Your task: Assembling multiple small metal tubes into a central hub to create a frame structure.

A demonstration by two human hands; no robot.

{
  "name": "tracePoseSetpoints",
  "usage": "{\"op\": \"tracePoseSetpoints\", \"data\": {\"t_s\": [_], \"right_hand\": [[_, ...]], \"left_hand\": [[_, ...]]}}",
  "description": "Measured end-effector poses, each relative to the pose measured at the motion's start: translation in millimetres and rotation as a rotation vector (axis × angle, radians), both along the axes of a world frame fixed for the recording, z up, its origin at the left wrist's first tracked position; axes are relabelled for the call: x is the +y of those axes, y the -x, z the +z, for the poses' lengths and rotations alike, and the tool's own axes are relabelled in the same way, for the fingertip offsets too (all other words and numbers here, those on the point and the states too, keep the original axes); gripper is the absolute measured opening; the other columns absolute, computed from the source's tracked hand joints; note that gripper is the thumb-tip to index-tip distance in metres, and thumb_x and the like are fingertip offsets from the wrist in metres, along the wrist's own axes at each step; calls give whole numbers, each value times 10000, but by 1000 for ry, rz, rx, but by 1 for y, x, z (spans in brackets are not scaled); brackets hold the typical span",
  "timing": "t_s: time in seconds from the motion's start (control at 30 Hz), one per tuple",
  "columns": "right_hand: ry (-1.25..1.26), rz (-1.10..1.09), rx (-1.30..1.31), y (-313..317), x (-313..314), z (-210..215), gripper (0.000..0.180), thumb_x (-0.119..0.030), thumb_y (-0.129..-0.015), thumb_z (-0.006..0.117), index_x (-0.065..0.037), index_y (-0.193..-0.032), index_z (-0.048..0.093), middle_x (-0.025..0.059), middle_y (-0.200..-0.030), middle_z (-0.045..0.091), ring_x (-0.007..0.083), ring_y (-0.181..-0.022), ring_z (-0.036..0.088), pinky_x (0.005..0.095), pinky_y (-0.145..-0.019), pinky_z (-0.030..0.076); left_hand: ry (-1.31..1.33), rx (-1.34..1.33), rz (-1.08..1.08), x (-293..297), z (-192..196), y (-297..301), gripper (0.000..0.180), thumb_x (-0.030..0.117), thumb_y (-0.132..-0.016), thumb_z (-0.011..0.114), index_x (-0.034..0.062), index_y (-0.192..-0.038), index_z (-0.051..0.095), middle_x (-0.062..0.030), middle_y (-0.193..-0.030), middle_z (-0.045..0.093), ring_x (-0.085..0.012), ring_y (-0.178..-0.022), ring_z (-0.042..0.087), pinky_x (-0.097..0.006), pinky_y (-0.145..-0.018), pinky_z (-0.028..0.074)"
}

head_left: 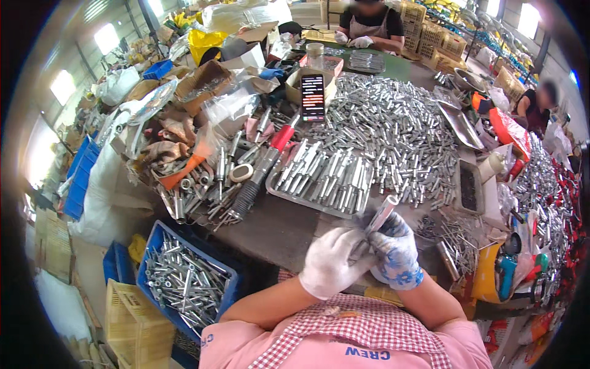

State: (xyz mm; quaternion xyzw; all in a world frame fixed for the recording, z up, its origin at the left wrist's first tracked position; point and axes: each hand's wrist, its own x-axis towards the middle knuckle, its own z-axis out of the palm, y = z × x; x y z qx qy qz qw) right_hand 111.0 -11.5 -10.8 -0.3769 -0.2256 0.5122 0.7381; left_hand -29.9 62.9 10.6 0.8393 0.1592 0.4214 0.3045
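A silver metal tube (383,213) tilts up out of my right hand (397,253), which wears a white glove with a blue flower pattern and is closed around it. Pressed close beside it, my left hand (332,261) in a plain white glove has its fingers pinched together near the tube's lower end. Whatever lies between those left fingers is hidden. Just beyond my hands, a clear tray (351,214) holds rows of silver metal rods with sleeves. Behind and right of this tray spreads a large heap of short metal tubes (393,123).
A power tool with a red section (283,138) lies left of the tray. At lower left stands a blue crate (142,278) of metal parts, beside a yellow crate (132,320). A phone (313,98) stands upright behind. Thin rods (458,246) lie at right. Two people work farther off.
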Motion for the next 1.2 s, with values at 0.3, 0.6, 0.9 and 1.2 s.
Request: {"op": "tracePoseSetpoints", "data": {"t_s": [0.3,0.6,0.9,1.2], "right_hand": [[101,61,-35,6,51,-32,447,-7,-860,595,25,-1285,461,86,-1197,565,158,-1059,544,284,-942,422],[147,34,-82,-29,35,-18,486,16,-857,532,18,-1330,422,113,-1289,514,169,-1179,485,285,-981,381],[210,-122,-60,-47,7,-23,438,-70,-830,565,51,-1242,480,153,-1177,581,239,-1070,575,351,-917,452],[155,-52,-92,-45,-3,-31,421,-124,-840,583,42,-1219,507,127,-1140,605,222,-1040,589,343,-916,447]], "left_hand": [[42,371,177,49,-10,-13,223,193,-682,700,5,-738,596,-188,-691,603,-354,-675,609,-397,-611,491],[102,975,398,168,-9,-36,332,311,-682,611,9,-805,673,-234,-833,648,-360,-826,641,-413,-774,506],[97,1092,284,187,-32,-66,353,295,-674,630,-17,-835,668,-251,-864,641,-360,-869,632,-402,-829,487],[147,959,464,197,2,-51,364,356,-701,731,46,-885,675,-223,-920,649,-325,-927,630,-382,-849,480]]}}
